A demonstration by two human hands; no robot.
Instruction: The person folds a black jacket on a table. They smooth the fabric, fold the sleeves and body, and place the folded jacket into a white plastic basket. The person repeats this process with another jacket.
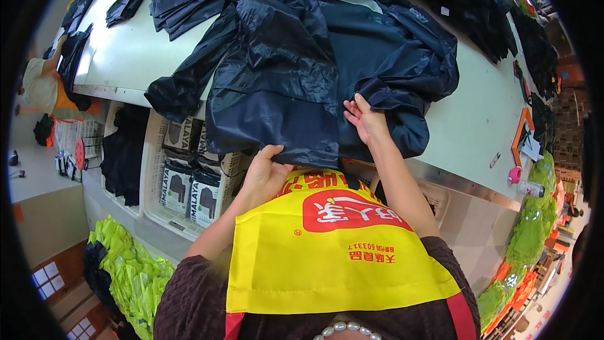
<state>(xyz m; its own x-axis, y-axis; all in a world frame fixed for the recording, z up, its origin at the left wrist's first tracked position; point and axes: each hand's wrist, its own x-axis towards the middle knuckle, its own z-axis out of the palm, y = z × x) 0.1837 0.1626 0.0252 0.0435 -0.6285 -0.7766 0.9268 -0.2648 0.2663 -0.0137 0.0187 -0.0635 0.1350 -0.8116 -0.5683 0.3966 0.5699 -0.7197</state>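
Dark navy jacket (280,85) on the bench (469,129), long axis running away; left hand (264,174), fingers clamped on near hem (308,153); right hand (369,121) farther up beside sleeve (402,88), finger grip unclear.

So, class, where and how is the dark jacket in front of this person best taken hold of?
Probably take the jacket by its lower hem, from the person's side, thumb above and fingers beneath. It lies spread out, and that edge overhangs the near side of the table, leaving loose cloth to pinch. The left hand grips there.
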